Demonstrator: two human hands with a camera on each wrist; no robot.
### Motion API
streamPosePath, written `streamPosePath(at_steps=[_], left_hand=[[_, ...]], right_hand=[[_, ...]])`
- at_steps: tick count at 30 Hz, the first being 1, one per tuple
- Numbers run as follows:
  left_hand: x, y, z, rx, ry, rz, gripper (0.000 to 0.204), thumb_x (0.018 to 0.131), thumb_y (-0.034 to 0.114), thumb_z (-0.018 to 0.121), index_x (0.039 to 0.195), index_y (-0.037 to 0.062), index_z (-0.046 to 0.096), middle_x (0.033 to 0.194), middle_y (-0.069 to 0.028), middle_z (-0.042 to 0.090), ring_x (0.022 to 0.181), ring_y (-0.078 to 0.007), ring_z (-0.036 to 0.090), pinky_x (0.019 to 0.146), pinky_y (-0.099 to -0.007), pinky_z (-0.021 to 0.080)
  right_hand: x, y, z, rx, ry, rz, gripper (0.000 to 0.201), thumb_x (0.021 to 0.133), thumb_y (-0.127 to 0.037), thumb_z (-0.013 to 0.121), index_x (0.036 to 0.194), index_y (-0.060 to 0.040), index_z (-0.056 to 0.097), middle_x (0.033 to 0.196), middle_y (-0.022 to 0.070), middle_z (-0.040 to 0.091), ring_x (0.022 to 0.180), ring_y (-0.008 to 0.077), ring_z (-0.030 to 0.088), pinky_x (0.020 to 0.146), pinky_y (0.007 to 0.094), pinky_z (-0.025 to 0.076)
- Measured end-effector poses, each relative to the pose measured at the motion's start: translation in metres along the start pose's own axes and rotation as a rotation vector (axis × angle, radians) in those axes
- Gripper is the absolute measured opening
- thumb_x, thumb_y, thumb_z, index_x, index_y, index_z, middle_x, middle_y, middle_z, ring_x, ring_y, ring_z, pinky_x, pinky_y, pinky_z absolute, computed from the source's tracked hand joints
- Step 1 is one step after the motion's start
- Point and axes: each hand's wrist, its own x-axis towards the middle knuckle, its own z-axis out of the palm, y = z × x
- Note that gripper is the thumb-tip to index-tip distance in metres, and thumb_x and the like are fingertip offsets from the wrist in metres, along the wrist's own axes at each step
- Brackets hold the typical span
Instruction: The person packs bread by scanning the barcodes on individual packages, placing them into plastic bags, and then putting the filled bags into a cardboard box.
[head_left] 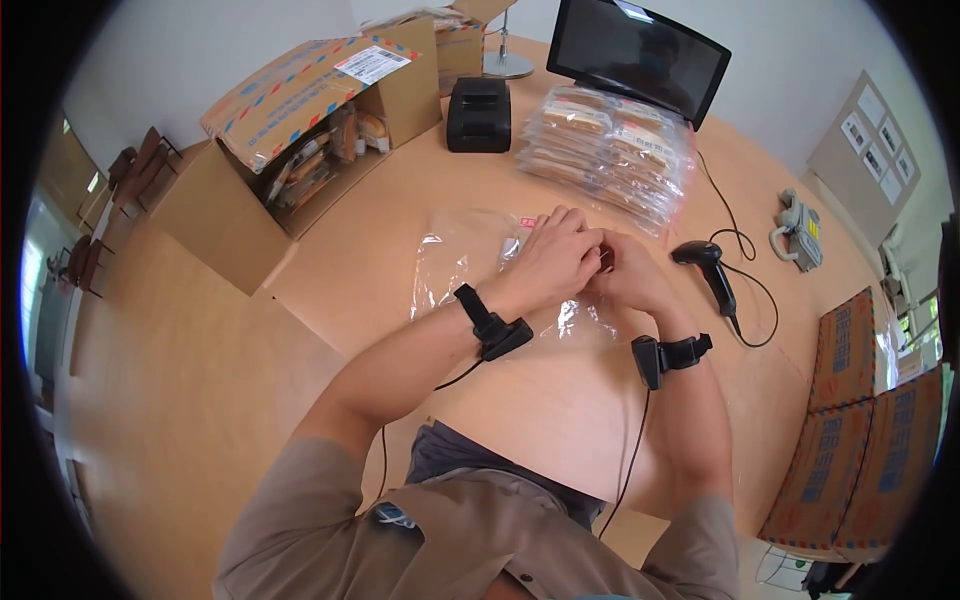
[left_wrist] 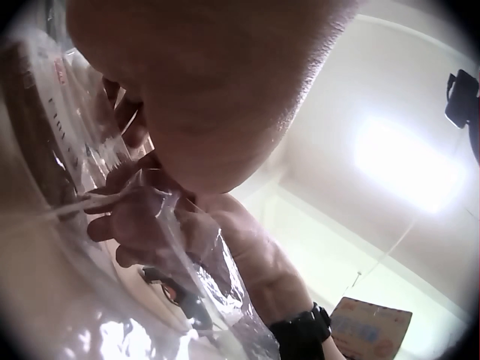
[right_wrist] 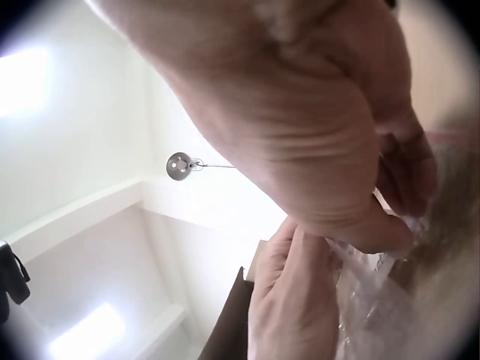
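A clear plastic bag (head_left: pixel 445 262) with a small red mark lies flat on the table beneath both hands. My left hand (head_left: pixel 548 262) reaches across it, fingers bent and gripping the film beside the right hand. With thumb and fingers, my right hand (head_left: pixel 632 275) pinches the bag's film; the pinched plastic (right_wrist: pixel 382 262) shows near its thumb tip in the right wrist view. Loose film (left_wrist: pixel 214 270) hangs over the right hand in the left wrist view. The two hands meet closely, hiding part of the bag between them.
Just beyond the hands, a stack of bagged items (head_left: pixel 610 150) stands before a monitor (head_left: pixel 640 55). An open carton (head_left: pixel 300 110) with packaged goods is left, beside a black printer (head_left: pixel 479 115). A barcode scanner (head_left: pixel 708 275), telephone (head_left: pixel 797 232) and cartons (head_left: pixel 860 430) are right.
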Motion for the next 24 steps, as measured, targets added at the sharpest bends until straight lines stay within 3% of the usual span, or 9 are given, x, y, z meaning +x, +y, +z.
streamPosePath(at_steps=[2,6,8,12,14,18,21,24], left_hand=[[0.0,0.001,-0.003,0.036,0.028,-0.002,0.015,0.096,0.015,0.065,0.102,0.0042,0.073,0.108,-0.0117,0.06,0.112,-0.033,0.055,0.097,-0.0484,0.046],[0.001,0.003,-0.007,0.089,0.016,-0.028,0.016,0.097,0.016,0.063,0.103,0.0057,0.073,0.105,-0.0122,0.061,0.111,-0.0332,0.055,0.095,-0.0482,0.046],[0.001,0.0,-0.004,0.08,0.023,-0.028,0.016,0.097,0.016,0.063,0.102,0.0061,0.073,0.106,-0.0124,0.061,0.111,-0.0334,0.055,0.095,-0.0478,0.046],[0.002,-0.002,-0.007,0.04,0.022,-0.008,0.015,0.098,0.016,0.062,0.1,0.0049,0.072,0.107,-0.0139,0.061,0.108,-0.0347,0.057,0.094,-0.0477,0.048],[0.003,-0.001,-0.007,-0.003,0.032,-0.018,0.014,0.099,0.015,0.062,0.1,0.0035,0.071,0.106,-0.0145,0.06,0.106,-0.0354,0.058,0.093,-0.0475,0.049],[0.005,0.003,-0.01,-0.129,0.059,0.014,0.013,0.1,0.013,0.065,0.1,0.0012,0.071,0.106,-0.0156,0.06,0.102,-0.0366,0.06,0.089,-0.0466,0.053],[0.007,0.001,-0.015,-0.176,0.032,0.049,0.013,0.099,0.014,0.068,0.099,0.0015,0.072,0.106,-0.0151,0.06,0.103,-0.0354,0.061,0.089,-0.0444,0.053],[0.012,-0.005,-0.029,-0.186,-0.056,0.04,0.014,0.098,0.016,0.07,0.099,0.0019,0.072,0.106,-0.0143,0.06,0.104,-0.0344,0.061,0.091,-0.0437,0.053]], right_hand=[[0.003,0.002,-0.004,-0.173,0.064,0.04,0.043,0.076,-0.009,0.089,0.113,0.0007,0.071,0.094,0.0129,0.076,0.085,0.0248,0.073,0.079,0.0368,0.06],[0.0,-0.009,-0.003,-0.279,-0.016,0.163,0.045,0.08,-0.003,0.084,0.123,0.0007,0.069,0.099,0.0108,0.077,0.085,0.0232,0.073,0.079,0.0366,0.06],[-0.001,-0.011,0.007,0.319,-0.082,0.144,0.05,0.086,0.003,0.077,0.133,-0.0008,0.064,0.114,0.0079,0.075,0.093,0.0204,0.073,0.081,0.035,0.06],[-0.002,-0.013,0.019,0.488,-0.12,0.045,0.049,0.092,0.006,0.069,0.14,-0.0023,0.06,0.125,0.0065,0.071,0.101,0.0178,0.071,0.085,0.0331,0.06],[-0.005,-0.017,0.023,0.814,-0.173,0.206,0.042,0.098,0.006,0.061,0.139,-0.0035,0.061,0.127,0.006,0.068,0.109,0.0162,0.069,0.092,0.031,0.058],[-0.007,0.004,0.033,0.903,-0.275,0.205,0.039,0.1,0.004,0.059,0.139,-0.004,0.061,0.127,0.007,0.069,0.111,0.0164,0.07,0.094,0.0309,0.059],[-0.007,-0.01,0.044,0.95,-0.145,0.193,0.036,0.102,0.001,0.061,0.138,-0.0039,0.061,0.125,0.0074,0.07,0.109,0.017,0.072,0.091,0.0316,0.061],[0.0,-0.021,0.038,0.79,-0.046,0.313,0.032,0.104,-0.002,0.062,0.136,-0.0033,0.063,0.122,0.0094,0.073,0.099,0.0177,0.075,0.083,0.0325,0.064]])
